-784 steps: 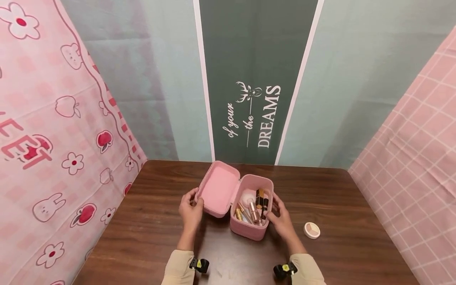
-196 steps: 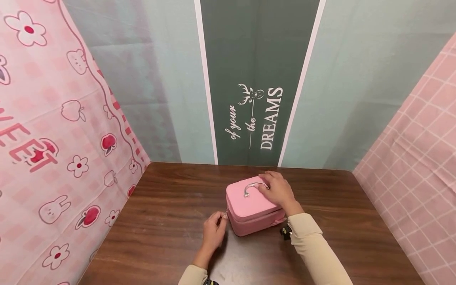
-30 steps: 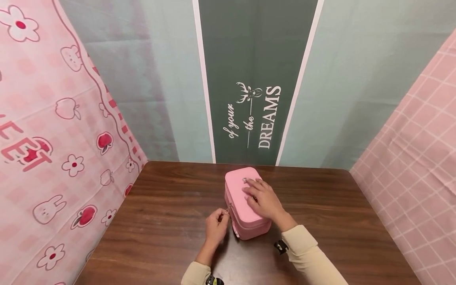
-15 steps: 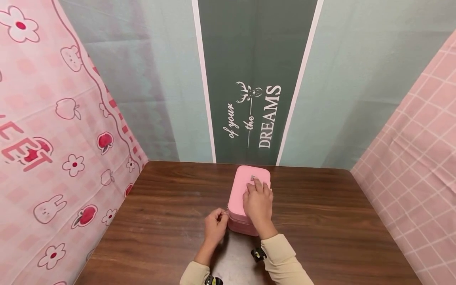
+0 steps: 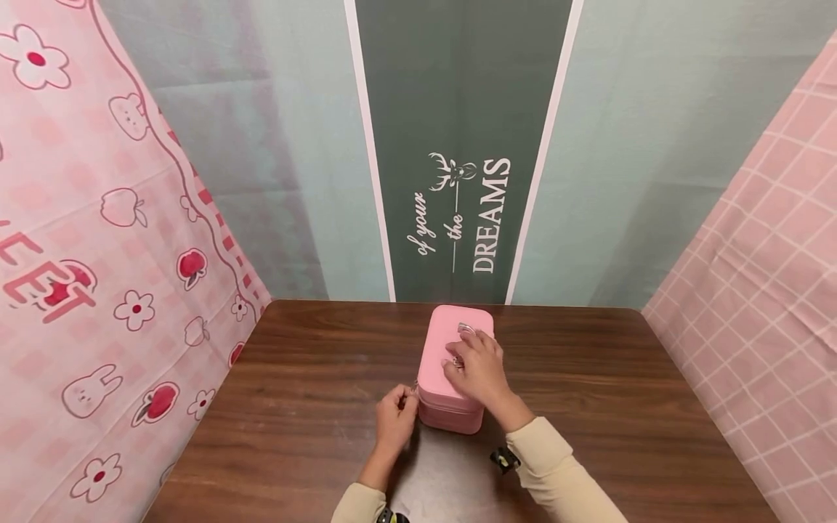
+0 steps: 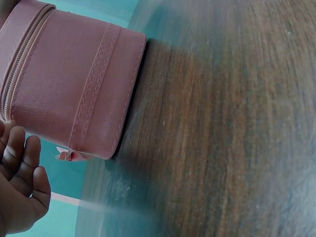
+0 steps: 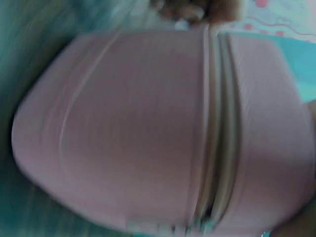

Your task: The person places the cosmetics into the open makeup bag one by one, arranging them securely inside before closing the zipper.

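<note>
A pink makeup case (image 5: 437, 356), its lid down, stands upright on the table. My left hand (image 5: 396, 418) pinches the small metal zipper pull at the near left corner. In the left wrist view the zipper (image 6: 22, 64) runs round the case just under the lid, and curled fingers (image 6: 30, 153) show at its lower end. My right hand (image 5: 480, 367) rests on the lid with fingers spread and slightly bent over the silver handle (image 5: 466, 329), which it partly covers. The right wrist view is blurred and shows the zipper seam (image 7: 219, 123) along one side. The case's contents are hidden.
The brown wooden table (image 5: 314, 363) extends on all sides of the case. Behind it hangs a green and grey backdrop (image 5: 451, 87) with white lettering. Pink fabric walls (image 5: 157, 290) flank the table. A small pink bow (image 6: 71, 155) sticks out from the case's side.
Earlier the case lay open showing cosmetics, with a round compact beside it; now the lid is down and no compact shows. Within the last second the case turned clockwise under my right hand.
</note>
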Motion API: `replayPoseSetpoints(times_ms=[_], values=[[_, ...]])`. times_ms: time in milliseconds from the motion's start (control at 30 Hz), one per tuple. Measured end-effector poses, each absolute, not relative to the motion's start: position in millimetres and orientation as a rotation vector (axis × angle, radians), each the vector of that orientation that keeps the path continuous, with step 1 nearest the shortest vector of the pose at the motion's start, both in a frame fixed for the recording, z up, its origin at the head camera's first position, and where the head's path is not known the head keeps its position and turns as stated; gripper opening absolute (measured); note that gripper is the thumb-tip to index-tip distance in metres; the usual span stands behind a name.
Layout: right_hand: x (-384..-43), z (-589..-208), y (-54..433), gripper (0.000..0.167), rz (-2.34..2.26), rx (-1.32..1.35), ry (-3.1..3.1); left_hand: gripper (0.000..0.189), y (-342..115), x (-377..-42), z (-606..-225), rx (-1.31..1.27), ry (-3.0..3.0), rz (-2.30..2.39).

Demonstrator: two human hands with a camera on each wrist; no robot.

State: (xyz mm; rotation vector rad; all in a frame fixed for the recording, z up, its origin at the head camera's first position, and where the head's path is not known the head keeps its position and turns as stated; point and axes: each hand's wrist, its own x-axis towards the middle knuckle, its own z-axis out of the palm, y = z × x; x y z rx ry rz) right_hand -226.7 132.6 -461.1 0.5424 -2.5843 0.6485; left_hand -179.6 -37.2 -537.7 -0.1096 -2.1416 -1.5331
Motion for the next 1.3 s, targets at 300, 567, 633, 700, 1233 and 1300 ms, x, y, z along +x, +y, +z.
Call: replayPoseSetpoints(times_ms=[300,567,633,700,1233,1300], values=[[-266,-465,153,0.037,0.552,1.083,-2.501,0.018,-40,-181,-538,-0.110,-2.146,-1.524],[-271,-467,157,0.041,0.572,1.112,-2.532,0.019,-42,-183,-537,-0.098,-2.165,-1.560],[-269,-467,156,0.041,0.576,1.105,-2.530,0.019,-42,-183,-538,-0.098,-2.166,-1.559],[-268,-467,155,0.041,0.574,1.088,-2.536,0.019,-42,-182,-538,-0.098,-2.164,-1.558],[-249,-468,120,0.044,0.535,0.334,-2.680,0.018,-48,-182,-540,-0.060,-2.128,-1.547],[-246,-467,113,0.044,0.547,0.213,-2.685,0.018,-50,-181,-541,-0.050,-2.128,-1.548]])
